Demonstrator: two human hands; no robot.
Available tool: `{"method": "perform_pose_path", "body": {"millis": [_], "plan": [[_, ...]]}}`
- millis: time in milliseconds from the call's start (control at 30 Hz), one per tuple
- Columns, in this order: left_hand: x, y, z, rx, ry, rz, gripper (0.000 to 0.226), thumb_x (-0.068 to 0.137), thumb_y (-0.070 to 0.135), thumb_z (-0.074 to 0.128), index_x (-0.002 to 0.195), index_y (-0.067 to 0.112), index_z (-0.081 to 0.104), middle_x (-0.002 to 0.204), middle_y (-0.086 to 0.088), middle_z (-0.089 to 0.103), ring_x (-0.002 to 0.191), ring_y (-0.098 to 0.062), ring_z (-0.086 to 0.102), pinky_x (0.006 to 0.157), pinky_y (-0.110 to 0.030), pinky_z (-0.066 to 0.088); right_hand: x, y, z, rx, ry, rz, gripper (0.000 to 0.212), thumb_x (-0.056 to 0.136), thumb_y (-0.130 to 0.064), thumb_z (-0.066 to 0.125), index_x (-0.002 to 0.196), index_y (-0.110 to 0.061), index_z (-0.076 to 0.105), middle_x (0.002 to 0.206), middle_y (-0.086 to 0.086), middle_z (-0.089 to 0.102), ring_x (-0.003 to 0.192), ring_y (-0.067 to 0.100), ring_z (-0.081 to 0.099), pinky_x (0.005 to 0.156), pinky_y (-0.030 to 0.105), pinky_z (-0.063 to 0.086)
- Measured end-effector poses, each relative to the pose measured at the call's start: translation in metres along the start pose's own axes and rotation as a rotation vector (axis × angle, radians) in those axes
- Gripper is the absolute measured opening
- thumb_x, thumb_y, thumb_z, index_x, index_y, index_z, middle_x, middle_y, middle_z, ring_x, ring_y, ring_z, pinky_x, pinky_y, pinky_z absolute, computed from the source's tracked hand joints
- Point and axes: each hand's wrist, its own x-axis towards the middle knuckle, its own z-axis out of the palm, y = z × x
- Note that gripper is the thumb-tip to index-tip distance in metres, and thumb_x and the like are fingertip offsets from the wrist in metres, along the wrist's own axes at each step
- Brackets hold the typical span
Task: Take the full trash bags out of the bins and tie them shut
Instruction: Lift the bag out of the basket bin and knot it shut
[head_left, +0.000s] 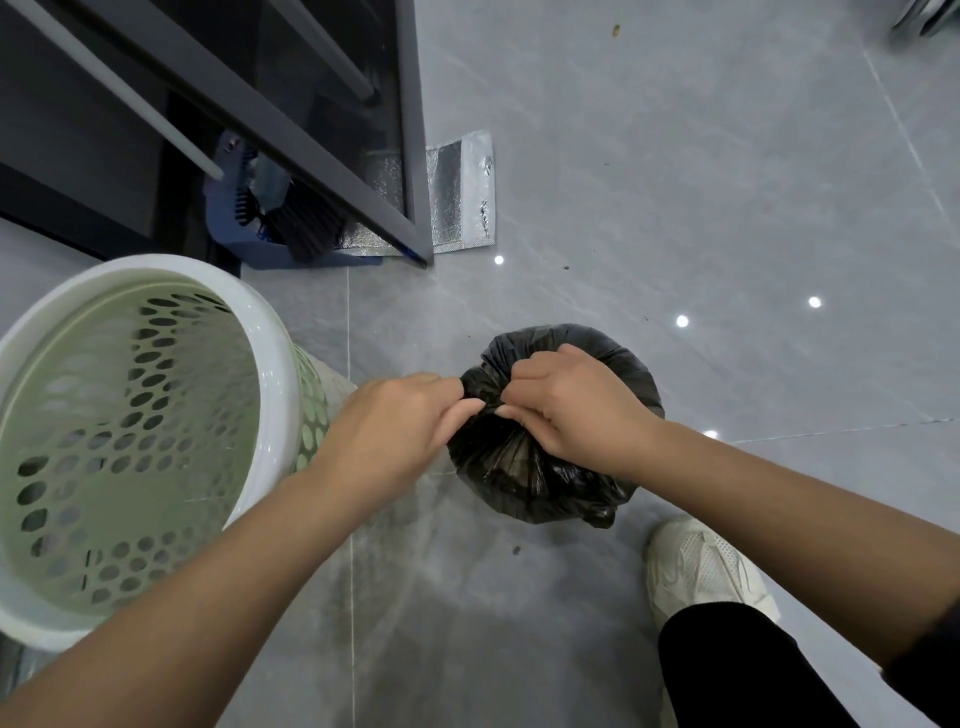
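Note:
A full black trash bag (524, 478) stands on the grey tiled floor, its mouth gathered into a bunch at the top. My left hand (400, 421) pinches the gathered plastic from the left. My right hand (566, 405) grips the same bunch from the right, fingers curled into the folds. The two hands almost meet over the bag's neck. A pale green perforated bin (270, 364) with a white rim stands to the left with no bag in it.
A dark glass door frame (415, 156) rises at the back. Behind it lie a blue dustpan with a black brush (270, 218) and a silver foil pouch (457, 192). My white shoe (701, 566) stands near the bag at lower right.

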Motion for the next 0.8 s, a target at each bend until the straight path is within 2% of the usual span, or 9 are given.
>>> {"method": "perform_pose_path", "body": {"millis": [133, 233, 300, 400, 500, 567, 633, 700, 800], "plan": [[-0.001, -0.005, -0.009, -0.2, -0.058, -0.114, 0.054, 0.087, 0.061, 0.024, 0.065, 0.02, 0.052, 0.06, 0.005, 0.058, 0.058, -0.011, 0.054, 0.061, -0.04, 0.046, -0.005, 0.004, -0.003, -0.029, -0.01, 0.038, 0.033, 0.093, -0.034, 0.044, 0.069, -0.017, 0.06, 0.068, -0.004, 0.051, 0.061, 0.018, 0.051, 0.057, 0.028, 0.031], [-0.002, -0.004, -0.013, -0.286, -0.132, -0.2, 0.05, 0.089, 0.058, 0.03, 0.072, 0.021, 0.059, 0.069, 0.005, 0.066, 0.067, -0.012, 0.06, 0.07, -0.043, 0.049, -0.004, 0.003, -0.004, -0.084, -0.001, 0.05, 0.03, 0.092, -0.033, 0.048, 0.07, -0.017, 0.059, 0.069, -0.004, 0.053, 0.062, 0.019, 0.051, 0.057, 0.028, 0.032], [0.0, -0.002, -0.016, -0.33, -0.154, -0.228, 0.045, 0.093, 0.051, 0.034, 0.072, 0.019, 0.058, 0.078, 0.003, 0.063, 0.074, -0.013, 0.059, 0.076, -0.045, 0.048, -0.002, 0.002, -0.005, -0.102, 0.006, 0.099, 0.024, 0.09, -0.03, 0.055, 0.071, -0.016, 0.061, 0.07, -0.003, 0.055, 0.062, 0.02, 0.054, 0.054, 0.026, 0.032], [0.001, 0.001, -0.02, -0.358, -0.123, -0.244, 0.04, 0.095, 0.039, 0.043, 0.065, 0.016, 0.053, 0.084, 0.006, 0.046, 0.076, -0.012, 0.052, 0.078, -0.043, 0.046, 0.001, -0.002, -0.011, -0.098, -0.014, 0.211, 0.019, 0.087, -0.028, 0.059, 0.074, -0.014, 0.061, 0.072, -0.001, 0.058, 0.06, 0.023, 0.058, 0.045, 0.027, 0.034], [0.001, 0.004, -0.025, -0.302, -0.081, -0.23, 0.039, 0.093, 0.042, 0.045, 0.058, 0.025, 0.044, 0.086, 0.007, 0.04, 0.076, -0.013, 0.049, 0.074, -0.039, 0.046, 0.01, -0.006, -0.015, -0.151, -0.1, 0.299, 0.019, 0.09, -0.031, 0.052, 0.079, -0.015, 0.051, 0.079, 0.0, 0.058, 0.064, 0.026, 0.052, 0.051, 0.029, 0.03], [0.003, 0.004, -0.027, -0.285, -0.064, -0.235, 0.039, 0.093, 0.042, 0.046, 0.059, 0.023, 0.046, 0.086, 0.009, 0.041, 0.076, -0.01, 0.049, 0.071, -0.036, 0.044, 0.014, -0.007, -0.018, -0.172, -0.079, 0.297, 0.021, 0.087, -0.029, 0.056, 0.074, -0.017, 0.043, 0.074, 0.003, 0.056, 0.059, 0.027, 0.049, 0.047, 0.026, 0.021], [0.005, 0.002, -0.03, -0.292, -0.045, -0.238, 0.041, 0.094, 0.04, 0.045, 0.061, 0.016, 0.048, 0.082, 0.008, 0.042, 0.073, -0.009, 0.048, 0.068, -0.034, 0.039, 0.017, -0.008, -0.022, -0.174, -0.03, 0.275, 0.024, 0.078, -0.025, 0.064, 0.067, -0.016, 0.044, 0.067, 0.005, 0.056, 0.058, 0.029, 0.053, 0.047, 0.022, 0.012], [0.004, 0.003, -0.033, -0.307, -0.035, -0.232, 0.042, 0.095, 0.039, 0.043, 0.062, 0.013, 0.047, 0.072, 0.005, 0.045, 0.066, -0.009, 0.047, 0.064, -0.033, 0.036, 0.021, -0.009, -0.025, -0.152, 0.008, 0.261, 0.018, 0.078, -0.025, 0.063, 0.072, -0.012, 0.052, 0.077, 0.007, 0.057, 0.067, 0.029, 0.056, 0.047, 0.023, 0.018], [-0.004, 0.009, -0.03, -0.36, -0.054, -0.263, 0.042, 0.097, 0.039, 0.041, 0.067, 0.009, 0.048, 0.058, 0.001, 0.05, 0.058, -0.015, 0.048, 0.06, -0.036, 0.038, 0.029, -0.007, -0.029, -0.058, -0.009, 0.305, 0.014, 0.086, -0.025, 0.054, 0.092, -0.013, 0.053, 0.095, 0.005, 0.055, 0.077, 0.028, 0.054, 0.054, 0.033, 0.036]]}}
